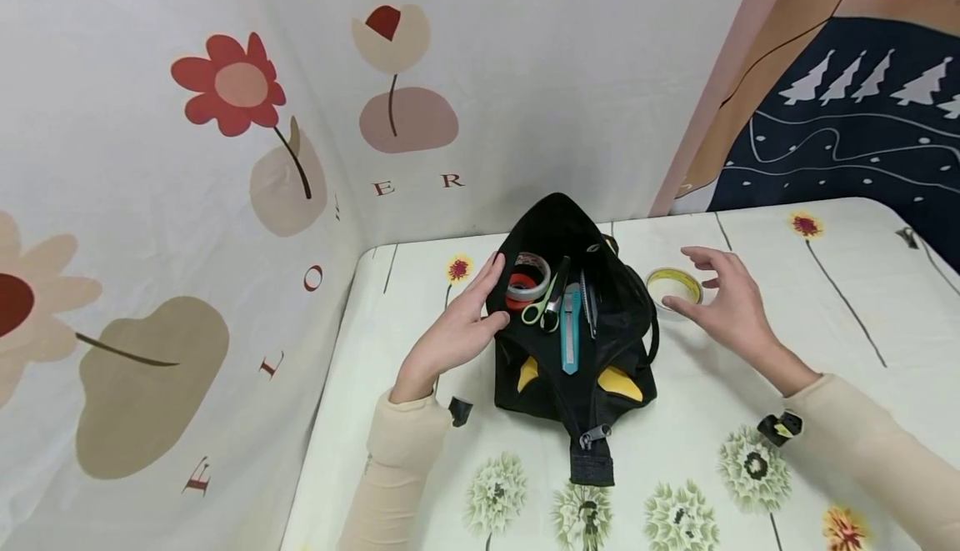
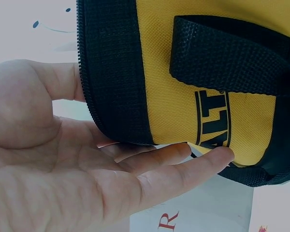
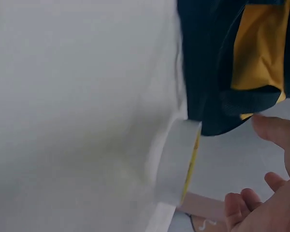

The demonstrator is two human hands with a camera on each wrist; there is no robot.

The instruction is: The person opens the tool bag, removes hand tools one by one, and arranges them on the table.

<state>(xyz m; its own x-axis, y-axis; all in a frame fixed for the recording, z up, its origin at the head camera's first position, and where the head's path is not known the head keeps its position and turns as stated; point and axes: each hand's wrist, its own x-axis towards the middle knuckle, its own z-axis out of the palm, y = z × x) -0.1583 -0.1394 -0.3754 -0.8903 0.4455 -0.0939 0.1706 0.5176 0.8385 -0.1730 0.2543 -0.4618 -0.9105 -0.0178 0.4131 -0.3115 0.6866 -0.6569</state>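
Observation:
A black and yellow zippered tool bag (image 1: 536, 384) stands gaping on the table. My left hand (image 1: 457, 330) rests along its left side, thumb at the rim; in the left wrist view its fingers lie fairly straight against the yellow fabric (image 2: 164, 106). Inside the bag are a grey tape roll (image 1: 543, 264), a red roll (image 1: 516, 296), green-handled scissors (image 1: 532, 314), a teal utility knife (image 1: 571, 330) and some pen-like items (image 1: 590, 305). To the right stands a roll of tape with a yellow edge (image 1: 673, 274). My right hand (image 1: 731, 305) spreads around it, apparently without gripping it.
A white flower-printed cloth (image 1: 765, 351) covers the table. Behind it hangs a printed curtain (image 1: 525, 76), with a dark tree-patterned fabric (image 1: 840, 134) at the far right. The bag's zipper pull (image 1: 596, 434) and end flap (image 1: 592, 463) point toward me.

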